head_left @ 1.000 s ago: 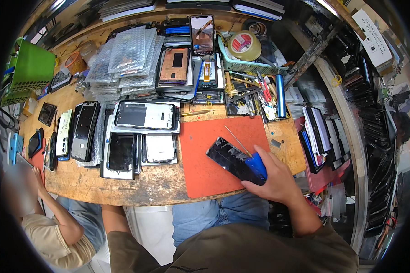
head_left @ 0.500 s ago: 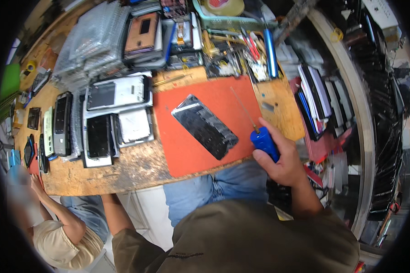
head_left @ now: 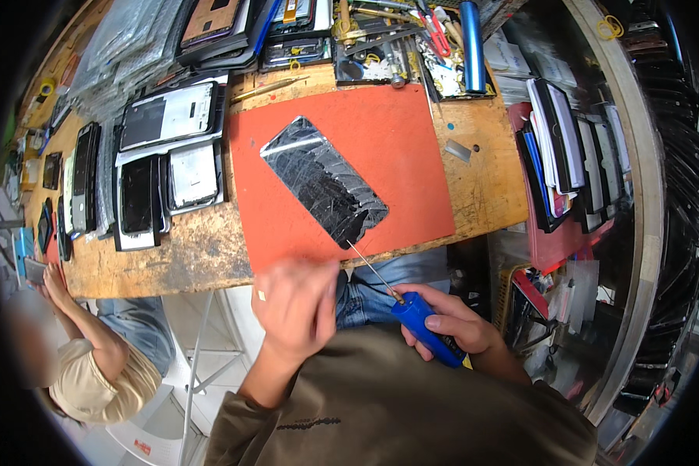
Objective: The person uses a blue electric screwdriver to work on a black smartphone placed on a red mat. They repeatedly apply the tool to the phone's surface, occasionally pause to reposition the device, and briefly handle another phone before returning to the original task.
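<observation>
**Holding a blue tool [head_left: 427, 326] near a dark phone panel [head_left: 326, 182]**

At the back, a tool tray [head_left: 348, 73] crowded with loose hand tools [head_left: 437, 37]. On the orange-red mat [head_left: 412, 155], near its middle, the dark phone panel. Clasping the blue tool in the right hand [head_left: 460, 320], with its metal rod [head_left: 374, 272] slanting toward the panel's lower corner — cannot tell whether touching. By the mat's near edge, a left hand [head_left: 293, 304] — too blurred to tell its grip.

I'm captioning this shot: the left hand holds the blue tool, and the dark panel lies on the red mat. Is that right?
The hand is wrong: the head view shows the right hand holding the blue tool. The dark panel does lie on the red mat.
</observation>
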### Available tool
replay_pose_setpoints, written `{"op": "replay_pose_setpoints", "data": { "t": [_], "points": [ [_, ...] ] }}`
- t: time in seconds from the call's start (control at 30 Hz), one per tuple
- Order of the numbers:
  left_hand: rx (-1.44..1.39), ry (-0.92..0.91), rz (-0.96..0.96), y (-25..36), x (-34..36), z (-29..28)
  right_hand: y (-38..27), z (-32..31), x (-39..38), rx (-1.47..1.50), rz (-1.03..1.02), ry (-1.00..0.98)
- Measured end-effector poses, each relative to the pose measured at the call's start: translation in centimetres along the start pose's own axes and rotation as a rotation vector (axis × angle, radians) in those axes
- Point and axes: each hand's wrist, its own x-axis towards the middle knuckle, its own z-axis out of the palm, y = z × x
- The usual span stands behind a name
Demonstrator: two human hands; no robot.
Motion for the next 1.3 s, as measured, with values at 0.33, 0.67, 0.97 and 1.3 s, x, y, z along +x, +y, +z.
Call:
{"op": "replay_pose_setpoints", "data": {
  "t": [0.33,0.67,0.97,1.3],
  "points": [
    [0.065,-0.288,-0.050,-0.9,4.8,-0.1,1.0,-1.2,0.3,0.058,0.026,-0.059],
    [0.068,-0.253,-0.104,-0.7,4.7,0.2,0.4,-1.1,0.0,0.031,0.015,0.011],
    [0.005,-0.227,-0.127,-1.0,4.6,0.1,-0.2,-0.7,-0.2,-0.018,0.035,0.031],
    [-0.064,-0.243,-0.119,-1.6,4.8,-0.3,0.1,-0.2,0.6,-0.005,0.063,-0.003]
  ]
}}
